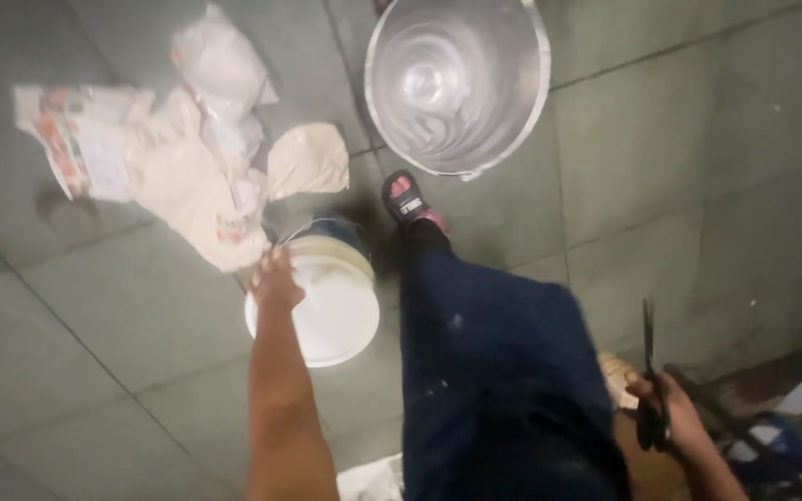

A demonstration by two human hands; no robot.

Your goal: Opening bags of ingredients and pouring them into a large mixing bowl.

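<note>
The left hand (276, 278) reaches down with fingers curled on the near rim of the white bucket (327, 311); the right hand (666, 408) grips dark scissors (650, 371), blades up

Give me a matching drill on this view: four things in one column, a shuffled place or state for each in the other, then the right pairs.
Things:
1. white bucket
2. metal basin
3. scissors
4. crumpled bags

Places or states:
A. held in the right hand
B. heaped on the floor, upper left
C. under the left hand
D. shiny, at the top, beyond the sandalled foot

Pairs: 1-C, 2-D, 3-A, 4-B
</note>
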